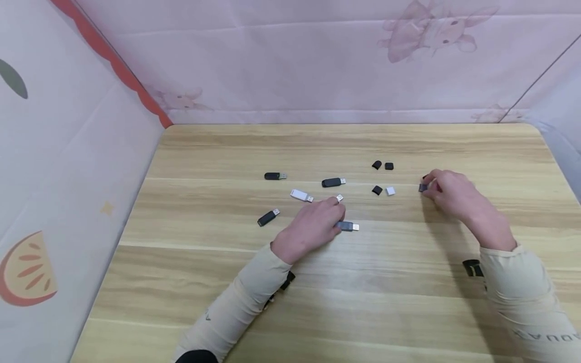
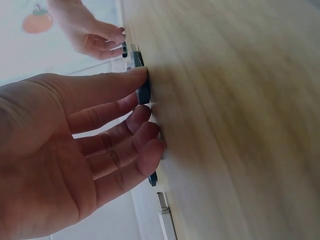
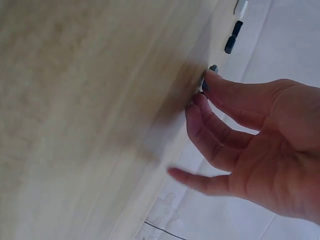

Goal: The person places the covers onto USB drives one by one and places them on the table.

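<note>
My left hand [image 1: 310, 227] pinches a dark grey USB stick [image 1: 347, 226] between thumb and finger, low over the wooden table. Its metal plug points right, and in the left wrist view the thumb lies along the stick [image 2: 143, 90]. Another USB plug [image 1: 339, 198] shows just beyond the left fingers, its body hidden behind them. Over on the right, my right hand [image 1: 454, 196] holds a small dark cap [image 1: 422, 187] by its fingertips at the tabletop. A second dark piece [image 1: 424, 177] is partly hidden behind those fingers.
Uncapped USB sticks lie left of centre: black ones [image 1: 275, 176] [image 1: 268, 217] [image 1: 333, 182] and a white one [image 1: 301, 195]. Between the hands, several black caps [image 1: 377, 190] and a white cap [image 1: 390, 191] are grouped. Dark objects [image 1: 473, 267] [image 1: 288, 280] sit by the sleeves.
</note>
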{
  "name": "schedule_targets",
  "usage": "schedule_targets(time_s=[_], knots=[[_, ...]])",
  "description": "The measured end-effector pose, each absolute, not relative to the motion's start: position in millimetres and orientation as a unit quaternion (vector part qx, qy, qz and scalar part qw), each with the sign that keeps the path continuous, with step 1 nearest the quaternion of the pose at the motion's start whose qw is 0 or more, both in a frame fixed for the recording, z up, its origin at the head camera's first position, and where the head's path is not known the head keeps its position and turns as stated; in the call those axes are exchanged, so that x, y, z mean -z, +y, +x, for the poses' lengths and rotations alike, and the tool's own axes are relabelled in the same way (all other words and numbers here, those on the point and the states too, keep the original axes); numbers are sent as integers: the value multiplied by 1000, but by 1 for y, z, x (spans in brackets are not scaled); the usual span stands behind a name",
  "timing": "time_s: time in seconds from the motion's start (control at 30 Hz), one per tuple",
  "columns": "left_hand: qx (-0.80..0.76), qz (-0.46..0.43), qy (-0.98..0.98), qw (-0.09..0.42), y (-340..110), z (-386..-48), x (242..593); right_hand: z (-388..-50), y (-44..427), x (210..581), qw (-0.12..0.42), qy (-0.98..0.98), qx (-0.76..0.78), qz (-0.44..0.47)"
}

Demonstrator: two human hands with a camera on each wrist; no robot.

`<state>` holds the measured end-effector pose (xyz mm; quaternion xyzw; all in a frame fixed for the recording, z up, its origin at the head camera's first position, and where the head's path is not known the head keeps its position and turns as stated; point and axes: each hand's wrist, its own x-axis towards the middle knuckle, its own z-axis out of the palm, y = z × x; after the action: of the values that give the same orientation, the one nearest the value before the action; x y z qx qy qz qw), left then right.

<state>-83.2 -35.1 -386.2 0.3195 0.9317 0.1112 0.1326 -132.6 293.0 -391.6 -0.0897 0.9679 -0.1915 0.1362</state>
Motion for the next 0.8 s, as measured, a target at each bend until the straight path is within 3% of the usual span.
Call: schedule_targets(time_s=[0.47,0.8], knots=[[-170,254,939,160,-34,-85,380,-118,281,382,127,961,235,-71],[-257,203,932,154,-38,-86,380,-107,271,387,61,958,272,-74]])
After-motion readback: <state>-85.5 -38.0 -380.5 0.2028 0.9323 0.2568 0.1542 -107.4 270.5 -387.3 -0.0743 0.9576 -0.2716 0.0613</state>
